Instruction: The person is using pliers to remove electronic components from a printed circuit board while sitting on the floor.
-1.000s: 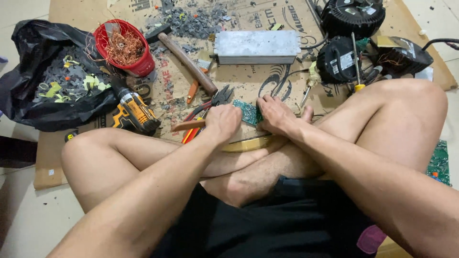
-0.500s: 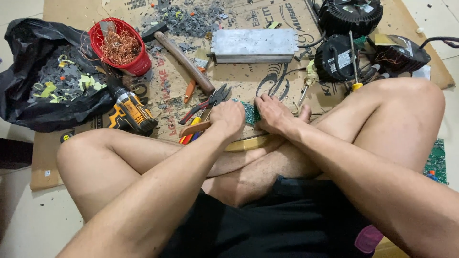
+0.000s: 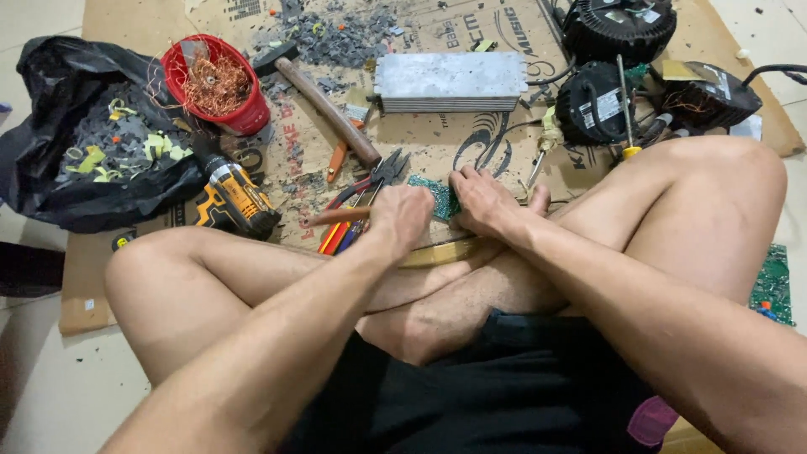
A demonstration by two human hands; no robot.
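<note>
On the cardboard ahead of crossed legs, both hands grip a green circuit board [image 3: 439,197]: left hand [image 3: 403,214] clenched, right hand [image 3: 481,200] pressing. Nearby, a red bowl [image 3: 252,118] holds copper wire [image 3: 217,84].

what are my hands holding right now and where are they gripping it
Both hands meet on a small green circuit board: right hand at its right edge, left hand at its left. The exact finger grip is hidden.
</note>
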